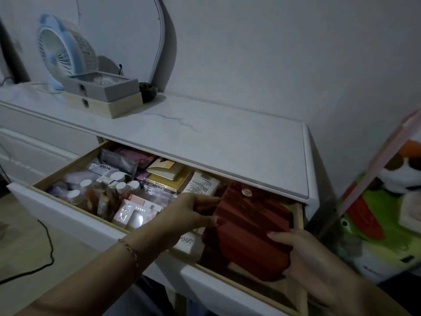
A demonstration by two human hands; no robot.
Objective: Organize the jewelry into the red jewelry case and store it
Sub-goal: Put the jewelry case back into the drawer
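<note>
At the far left of the white marble-patterned table (pixel 205 124), a pale blue desk fan (pixel 61 51) is seen behind 2 stacked boxes, a grey latched box (pixel 100 87) resting on a pale wooden latched box (pixel 109 106); none of these lies in the path of the work. Below the table, the open wooden drawer with a white front (pixel 68 215) is crowded on its left side with small white-capped bottles (pixel 102 190) and a pink and white carton (pixel 136 213), and these stand close beside the left hand (pixel 182 215). That hand is curled, with fingertips and thumb pressed against the left edge of the red velvet jewelry case with a round pale button (pixel 250 226). The case is held tilted over the right end of the drawer, partly inside it and not yet lying flat. The right hand (pixel 303 256) is wrapped round the case's lower right corner, fingers beneath and thumb on top. The likeliest trouble is judged to be crowding: if the case is pushed down leftward, the bottles could be toppled or the carton crushed. If it is left tilted or riding high, the drawer could jam against the table's underside when closed. Whether the button is fastened cannot be told; if it is not, the flap could open and jewelry could be spilled among the clutter.
</note>
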